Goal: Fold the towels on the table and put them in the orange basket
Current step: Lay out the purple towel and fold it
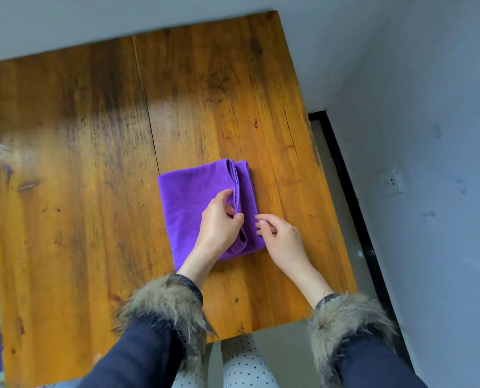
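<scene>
We are looking down on a wooden surface [79,163] where a purple towel [194,197] is lying, folded into a rough rectangle a little right of the middle and nearer to us than the far edge. Its free edges are running in a seam down the right part of the cloth, with a narrower flap lying to the right of that seam.

We are pinching the seam with our left hand [219,222]: the thumb is sitting on the right side of the raised edge and the curled fingers are pressing on the left side, so a ridge of cloth is standing up between them. Our right hand [281,233] is resting just beside it, at the towel's near right corner, with the fingers loosely curled and the fingertips [261,219] touching the narrow flap; we cannot tell whether any cloth is caught between them. The two hands are close together but not touching.

We are wearing dark sleeves with shaggy fur cuffs [163,301], and both forearms are reaching in from the near edge of the surface. Below that edge, spotted white trousers [244,365] are showing. To the right, a pale wall is carrying a white socket [391,182].
</scene>
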`<state>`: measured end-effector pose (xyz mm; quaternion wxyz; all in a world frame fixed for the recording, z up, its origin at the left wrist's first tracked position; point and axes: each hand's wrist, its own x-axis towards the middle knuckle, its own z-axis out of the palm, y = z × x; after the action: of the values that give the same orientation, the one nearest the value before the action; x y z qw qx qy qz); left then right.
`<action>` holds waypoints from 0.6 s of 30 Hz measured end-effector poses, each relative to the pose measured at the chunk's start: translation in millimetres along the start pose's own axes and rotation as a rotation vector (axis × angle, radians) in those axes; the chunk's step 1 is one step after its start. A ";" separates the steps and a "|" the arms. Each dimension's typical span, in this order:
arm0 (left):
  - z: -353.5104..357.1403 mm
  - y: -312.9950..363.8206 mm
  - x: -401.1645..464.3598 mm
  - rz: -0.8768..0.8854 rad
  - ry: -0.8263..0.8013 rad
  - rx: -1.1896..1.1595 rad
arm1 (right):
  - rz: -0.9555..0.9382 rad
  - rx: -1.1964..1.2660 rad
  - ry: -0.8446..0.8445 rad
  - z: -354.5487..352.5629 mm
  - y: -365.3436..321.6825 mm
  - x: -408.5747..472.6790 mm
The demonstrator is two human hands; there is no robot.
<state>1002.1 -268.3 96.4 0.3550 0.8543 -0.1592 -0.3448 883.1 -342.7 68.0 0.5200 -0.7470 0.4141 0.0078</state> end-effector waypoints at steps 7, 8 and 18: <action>11.5 -3.9 -2.0 0.058 0.025 0.012 | 0.052 -0.006 -0.009 0.3 -4.0 11.8; 15.3 -4.8 -3.0 0.065 0.007 0.011 | 0.070 0.005 -0.015 0.0 -3.8 12.2; -8.2 -34.1 -19.8 0.413 0.319 0.085 | 0.060 -0.009 0.029 7.0 -14.2 30.3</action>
<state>994.6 -230.2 85.5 0.4022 0.8614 -0.2865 -0.1192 914.8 -354.2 62.4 0.5103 -0.7365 0.4439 0.0146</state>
